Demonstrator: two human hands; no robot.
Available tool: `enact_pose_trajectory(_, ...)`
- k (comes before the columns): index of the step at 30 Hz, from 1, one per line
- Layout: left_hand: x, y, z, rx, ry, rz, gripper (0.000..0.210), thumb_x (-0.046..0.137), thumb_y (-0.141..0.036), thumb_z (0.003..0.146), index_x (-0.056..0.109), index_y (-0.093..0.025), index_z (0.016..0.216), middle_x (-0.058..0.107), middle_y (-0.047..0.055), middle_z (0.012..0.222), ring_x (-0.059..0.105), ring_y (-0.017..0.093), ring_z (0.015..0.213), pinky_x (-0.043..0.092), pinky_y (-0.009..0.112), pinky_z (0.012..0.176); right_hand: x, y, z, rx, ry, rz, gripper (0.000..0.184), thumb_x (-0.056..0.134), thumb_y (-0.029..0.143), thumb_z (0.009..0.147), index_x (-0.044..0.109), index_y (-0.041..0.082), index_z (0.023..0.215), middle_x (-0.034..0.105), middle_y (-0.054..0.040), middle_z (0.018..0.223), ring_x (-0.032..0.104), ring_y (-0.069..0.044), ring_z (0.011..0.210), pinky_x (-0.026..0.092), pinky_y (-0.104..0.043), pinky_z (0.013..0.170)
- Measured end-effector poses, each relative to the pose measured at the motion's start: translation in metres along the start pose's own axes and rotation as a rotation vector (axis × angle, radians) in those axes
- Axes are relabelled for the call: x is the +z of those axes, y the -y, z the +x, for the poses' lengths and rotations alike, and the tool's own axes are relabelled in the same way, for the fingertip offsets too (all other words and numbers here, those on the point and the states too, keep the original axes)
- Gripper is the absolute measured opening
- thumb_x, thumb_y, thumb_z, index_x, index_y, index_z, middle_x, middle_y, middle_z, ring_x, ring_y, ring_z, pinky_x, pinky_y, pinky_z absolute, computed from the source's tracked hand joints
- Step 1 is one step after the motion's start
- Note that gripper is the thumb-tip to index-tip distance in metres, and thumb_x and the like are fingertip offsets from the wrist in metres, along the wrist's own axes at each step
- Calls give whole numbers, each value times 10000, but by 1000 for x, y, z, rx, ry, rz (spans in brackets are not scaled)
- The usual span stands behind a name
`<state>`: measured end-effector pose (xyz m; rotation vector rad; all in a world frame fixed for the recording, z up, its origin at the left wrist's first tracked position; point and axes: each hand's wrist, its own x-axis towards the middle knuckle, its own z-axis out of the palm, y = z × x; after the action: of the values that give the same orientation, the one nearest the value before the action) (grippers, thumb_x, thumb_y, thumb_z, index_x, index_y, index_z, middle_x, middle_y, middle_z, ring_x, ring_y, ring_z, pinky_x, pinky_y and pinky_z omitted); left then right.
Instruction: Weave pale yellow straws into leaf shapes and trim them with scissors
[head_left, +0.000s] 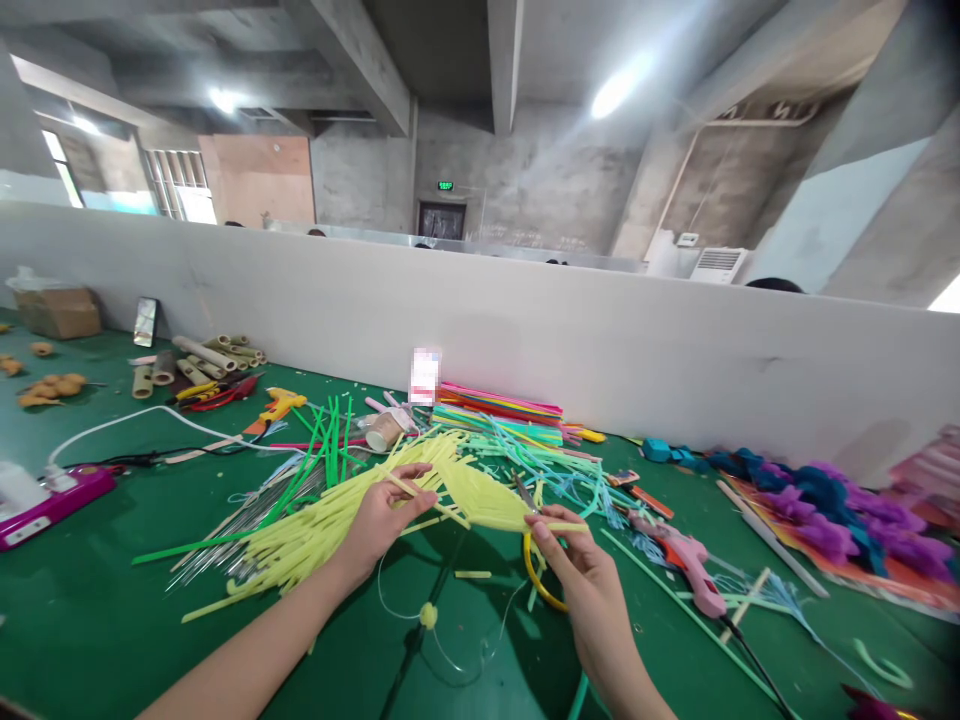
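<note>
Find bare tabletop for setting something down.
Bare green table between magenta power strip and left forearm; a smaller patch between right forearm and long green strip. Crowded: the middle, under yellow strips; far right, under purple tufts.

- A single camera, worn on the person's head, gave the view.
- It looked from above the near side of the green table (75, 620), facing forward and down across it toward the white partition (300, 300), whose top edge sloped lower toward the right of the frame.
- Its span was wide: the concrete ceiling (435, 50) filled the top of the frame, the table the bottom.
- The forearms (277, 625) came in from the bottom edge; the left hand (386, 510) and right hand (577, 565) were near the lens, below centre.
- Beyond the partition, a distant dark door (442, 221) appeared small at upper centre.
</note>
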<state>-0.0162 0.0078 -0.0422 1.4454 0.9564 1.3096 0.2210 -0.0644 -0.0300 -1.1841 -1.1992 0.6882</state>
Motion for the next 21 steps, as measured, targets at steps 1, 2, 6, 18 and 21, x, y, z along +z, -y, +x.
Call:
enact_pose_trajectory(1, -1, 0, 1, -14, -8, -31, 276, 726, -425, 706, 694, -151, 695, 564, 122, 1293, 522, 295, 1179, 426, 379, 966, 0, -1, -1, -46, 19, -32, 248, 671, 463, 776, 757, 239, 836, 637, -92, 1044, 484, -282, 1163, 449, -369, 901)
enact_pose_trajectory(2, -1, 0, 2, -29, -19, -57, 282, 730, -426, 701, 690, -147, 704, 572, 125, 1284, 528, 294, 1173, 437, 374, 956, 0, -1, -2, -95, 41, -75, 234, 658, 446, 794, 760, 248, 867, 623, -96, 1068, 470, -284, 1180, 434, -391, 931)
enact_pose_trajectory(6, -5, 0, 5, -72, -67, -100, 300, 744, -432, 685, 699, -139, 730, 609, 130, 1241, 556, 289, 1143, 441, 365, 951, 3, -1, -10, -229, 91, -259, 195, 636, 400, 821, 761, 293, 926, 544, -98, 1194, 469, -299, 1177, 432, -435, 950)
enact_pose_trajectory(18, -19, 18, 19, -143, -90, -151, 322, 768, -453, 651, 726, -141, 720, 628, 115, 1215, 606, 222, 1008, 487, 220, 724, 2, -3, -15, -275, 67, -288, 186, 606, 393, 840, 763, 317, 907, 511, -87, 1207, 526, -300, 1088, 456, -440, 920)
enact_pose_trajectory(21, -21, 20, 21, -121, -84, -161, 310, 773, -445, 646, 720, -139, 662, 630, 118, 1199, 604, 221, 997, 491, 222, 716, 1, -2, -17, -290, 54, -279, 181, 619, 395, 831, 764, 318, 909, 523, -88, 1195, 524, -302, 1073, 456, -445, 908)
